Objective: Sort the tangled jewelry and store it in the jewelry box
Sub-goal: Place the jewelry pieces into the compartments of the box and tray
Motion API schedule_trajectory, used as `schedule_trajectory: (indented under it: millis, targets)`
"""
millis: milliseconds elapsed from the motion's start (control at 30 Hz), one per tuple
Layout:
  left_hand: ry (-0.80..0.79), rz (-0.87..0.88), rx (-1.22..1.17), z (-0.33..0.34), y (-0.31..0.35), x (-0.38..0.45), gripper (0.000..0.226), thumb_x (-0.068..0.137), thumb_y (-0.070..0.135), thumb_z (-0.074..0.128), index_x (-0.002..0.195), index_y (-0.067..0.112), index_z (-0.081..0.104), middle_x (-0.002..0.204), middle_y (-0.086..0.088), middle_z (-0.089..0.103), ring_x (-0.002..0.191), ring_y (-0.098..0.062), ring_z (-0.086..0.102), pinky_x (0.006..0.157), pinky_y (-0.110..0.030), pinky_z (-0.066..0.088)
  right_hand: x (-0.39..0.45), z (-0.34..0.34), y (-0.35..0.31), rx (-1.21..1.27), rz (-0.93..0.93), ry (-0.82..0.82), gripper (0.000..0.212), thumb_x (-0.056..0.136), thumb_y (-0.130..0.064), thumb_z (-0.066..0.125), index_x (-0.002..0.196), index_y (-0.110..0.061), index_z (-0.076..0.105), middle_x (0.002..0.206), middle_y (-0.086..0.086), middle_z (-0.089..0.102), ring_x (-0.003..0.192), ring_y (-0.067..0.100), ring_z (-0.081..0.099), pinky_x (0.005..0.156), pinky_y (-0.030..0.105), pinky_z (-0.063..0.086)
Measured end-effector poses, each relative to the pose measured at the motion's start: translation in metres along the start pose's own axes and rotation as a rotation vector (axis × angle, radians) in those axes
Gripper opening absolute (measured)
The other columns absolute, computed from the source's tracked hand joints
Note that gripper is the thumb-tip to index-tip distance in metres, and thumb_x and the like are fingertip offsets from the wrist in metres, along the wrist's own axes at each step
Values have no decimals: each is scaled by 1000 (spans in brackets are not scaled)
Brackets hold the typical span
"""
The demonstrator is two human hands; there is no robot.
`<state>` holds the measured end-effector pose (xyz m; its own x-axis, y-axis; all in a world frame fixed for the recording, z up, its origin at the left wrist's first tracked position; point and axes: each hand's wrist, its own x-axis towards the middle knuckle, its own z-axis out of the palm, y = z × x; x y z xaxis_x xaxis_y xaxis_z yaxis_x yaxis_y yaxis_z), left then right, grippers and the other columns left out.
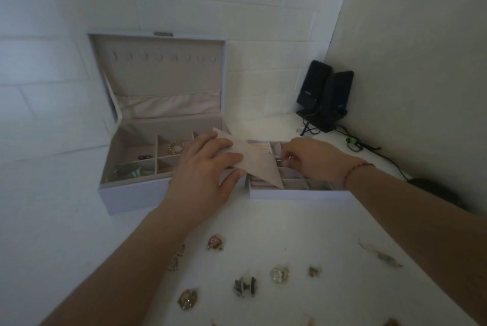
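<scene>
Left hand (208, 167) grips a beige flap (253, 162), lifted over the removable tray (297, 191) beside the open jewelry box (131, 194). Right hand (311, 157) pinches a small metal piece (283, 160) over the tray compartments. Loose jewelry (279, 274) lies scattered on the white worktop (303, 233) nearer the person.

This looks like a room in a home. A white table (263, 223) stands in a corner against a white brick wall (52, 22). Two small black speakers (325, 93) with wires sit at the back. A jewelry box (158, 120) stands open with its lid up, and small bits of jewelry (279, 274) lie on the table.
</scene>
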<state>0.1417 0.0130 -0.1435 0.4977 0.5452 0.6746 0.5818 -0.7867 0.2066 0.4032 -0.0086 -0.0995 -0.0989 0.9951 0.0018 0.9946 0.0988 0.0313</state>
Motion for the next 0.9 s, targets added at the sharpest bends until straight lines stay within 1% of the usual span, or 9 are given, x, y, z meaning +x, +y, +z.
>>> schedule_trajectory:
  millis: [100, 233, 300, 367, 467, 567, 633, 733, 900]
  targets:
    - [-8, -5, -15, 0, -1, 0, 35, 87, 41, 57, 103, 16, 75, 115, -7, 67, 123, -35, 53, 103, -50, 42, -13, -3, 0, 72, 56, 44, 20, 90, -39, 55, 108, -30, 60, 105, -7, 59, 93, 15, 55, 86, 40, 49]
    - [3, 8, -17, 0, 1, 1, 35, 86, 40, 58, 103, 15, 75, 114, -9, 67, 121, -36, 54, 101, -50, 44, -56, -19, -20, 222, -19, 239, 14, 84, -30, 65, 97, -35, 63, 93, -17, 57, 89, 13, 58, 74, 23, 45]
    - [8, 10, -20, -1, 1, 2, 34, 86, 40, 59, 102, 14, 75, 114, -9, 67, 120, -36, 54, 101, -51, 44, -92, -32, -47, 344, -131, 83, 14, 84, -40, 62, 98, -42, 60, 93, -22, 56, 83, 2, 56, 72, 17, 47]
    - [9, 13, -15, -1, 1, 2, 34, 86, 39, 59, 102, 13, 75, 114, -9, 67, 120, -36, 54, 101, -51, 44, -124, -33, -72, 249, -239, -123, 30, 83, -58, 51, 111, -46, 52, 106, -25, 54, 91, -4, 52, 80, 15, 45]
    - [3, 15, -6, -1, 2, 2, 35, 86, 40, 59, 103, 13, 75, 114, -9, 67, 120, -36, 54, 102, -50, 44, -147, -17, -91, 75, -302, -128, 50, 83, -70, 43, 125, -44, 41, 118, -21, 50, 104, -1, 48, 81, 24, 42]
    - [11, 23, -2, -1, 1, 4, 35, 87, 40, 58, 103, 14, 75, 114, -9, 67, 120, -36, 54, 103, -48, 43, -144, 1, -94, -31, -303, -44, 31, 79, -60, 53, 101, -39, 59, 86, -16, 60, 76, 9, 59, 58, 26, 42]
    - [16, 25, 3, -1, 1, 5, 35, 87, 40, 58, 103, 14, 75, 114, -9, 67, 120, -35, 54, 103, -47, 42, -143, 8, -93, -30, -332, 39, 18, 77, -52, 55, 84, -38, 61, 71, -16, 58, 64, 7, 58, 51, 22, 42]
    - [20, 23, 7, -2, 1, 3, 37, 87, 41, 57, 103, 13, 75, 114, -8, 67, 121, -34, 53, 103, -46, 42, -144, 13, -94, -3, -381, 58, 7, 82, -43, 54, 80, -36, 58, 71, -15, 55, 65, 8, 55, 53, 24, 43]
    - [12, 17, 2, -1, 0, 3, 35, 86, 40, 59, 104, 14, 75, 115, -8, 67, 122, -35, 53, 103, -49, 43, -145, 16, -98, 35, -362, 102, 10, 85, -42, 49, 82, -35, 56, 74, -15, 55, 68, 8, 54, 55, 25, 46]
